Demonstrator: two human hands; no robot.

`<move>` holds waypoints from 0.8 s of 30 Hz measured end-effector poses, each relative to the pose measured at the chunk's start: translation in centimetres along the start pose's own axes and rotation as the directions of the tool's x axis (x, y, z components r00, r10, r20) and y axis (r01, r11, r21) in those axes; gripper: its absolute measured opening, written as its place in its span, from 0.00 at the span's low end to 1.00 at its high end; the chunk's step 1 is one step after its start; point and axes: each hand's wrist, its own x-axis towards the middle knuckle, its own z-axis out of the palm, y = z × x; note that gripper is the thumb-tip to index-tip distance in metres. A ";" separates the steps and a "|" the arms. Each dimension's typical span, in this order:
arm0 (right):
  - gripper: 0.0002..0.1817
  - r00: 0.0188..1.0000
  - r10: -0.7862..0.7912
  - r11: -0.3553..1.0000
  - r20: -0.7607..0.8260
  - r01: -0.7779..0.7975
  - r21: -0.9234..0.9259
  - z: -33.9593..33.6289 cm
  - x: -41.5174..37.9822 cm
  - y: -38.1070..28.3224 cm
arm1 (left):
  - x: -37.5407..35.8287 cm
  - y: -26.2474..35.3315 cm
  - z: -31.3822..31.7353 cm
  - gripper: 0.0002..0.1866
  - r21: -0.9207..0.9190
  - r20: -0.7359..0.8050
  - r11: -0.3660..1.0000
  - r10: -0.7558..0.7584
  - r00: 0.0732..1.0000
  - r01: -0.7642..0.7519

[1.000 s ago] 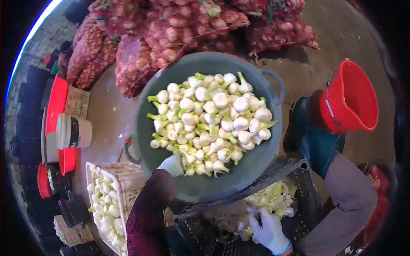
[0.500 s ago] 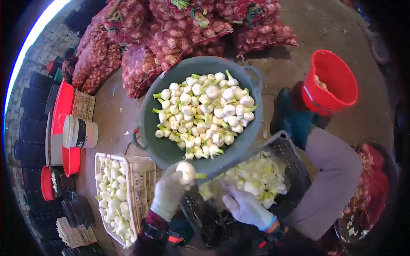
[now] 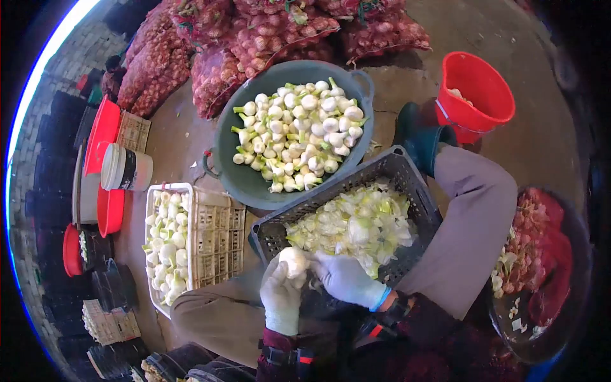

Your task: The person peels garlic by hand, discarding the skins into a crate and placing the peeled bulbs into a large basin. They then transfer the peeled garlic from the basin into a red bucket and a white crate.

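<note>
A pale garlic bulb (image 3: 294,261) is gripped in my gloved left hand (image 3: 280,294), held up over the near edge of a black crate (image 3: 264,237). My gloved right hand (image 3: 350,280) is closed against the bulb's right side, where the stem is hidden. What its fingers pinch I cannot make out. Loose peeled skins (image 3: 356,223) fill the crate below both hands. Beyond it stands a big grey-green tub (image 3: 229,184) piled with white garlic bulbs (image 3: 299,137) that have short green stems.
A white plastic crate (image 3: 219,235) of pale bulbs stands at left. Mesh sacks (image 3: 273,35) of unpeeled bulbs lie behind the tub. A red bucket (image 3: 477,95) is at right, near my boot (image 3: 429,149). A dark basin (image 3: 509,344) sits beside my leg (image 3: 471,210).
My right hand has come up from the skins to the bulb in my left hand. The camera view has shifted, so the tub and crates appear higher.
</note>
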 end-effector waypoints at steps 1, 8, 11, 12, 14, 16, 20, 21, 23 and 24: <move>0.18 0.999 0.015 0.970 -0.052 -0.002 0.242 -0.1 0.2 0.3 | 0.0 0.2 0.4 0.25 0.056 -0.043 0.998 0.016 0.999 -0.013; 0.22 0.990 -0.012 0.982 0.139 -0.014 0.188 -6.1 0.7 0.5 | 1.0 -0.8 -0.2 0.28 0.041 0.092 0.999 -0.033 0.995 0.029; 0.25 0.992 -0.107 0.994 -0.066 0.105 -0.037 -4.4 0.5 2.0 | 1.2 -0.5 -1.1 0.26 0.066 0.098 0.997 -0.044 0.994 0.037; 0.25 0.990 -0.122 0.992 -0.070 0.120 -0.038 -4.5 0.7 2.1 | 1.3 -0.3 -1.3 0.25 0.104 0.096 0.994 -0.040 0.995 0.030; 0.20 0.971 -0.181 0.981 -0.156 0.189 0.036 -4.4 1.0 2.1 | 1.4 -0.4 -1.3 0.25 0.084 0.052 0.991 -0.105 0.993 0.100; 0.15 0.975 -0.195 0.961 -0.108 0.212 0.180 -3.3 1.2 2.5 | 1.5 -0.8 -0.5 0.25 0.038 0.068 0.989 -0.147 0.987 0.145; 0.11 0.993 -0.117 0.985 -0.018 0.119 0.128 -2.9 1.5 2.7 | 0.5 -0.8 2.4 0.29 0.505 -0.044 0.860 -0.057 0.997 0.071; 0.09 0.999 -0.024 0.987 0.029 0.019 0.161 -3.2 1.6 2.4 | 0.9 -0.8 2.0 0.35 0.657 0.018 0.754 -0.047 0.999 0.023; 0.09 0.971 0.174 0.936 0.167 -0.215 0.280 -3.5 1.9 3.0 | 1.1 -0.2 2.2 0.35 0.514 0.084 0.858 -0.082 0.993 0.027; 0.09 0.966 0.189 0.932 0.174 -0.232 0.277 -3.7 2.2 3.2 | 1.2 0.1 2.4 0.36 0.356 0.161 0.934 -0.087 0.983 0.025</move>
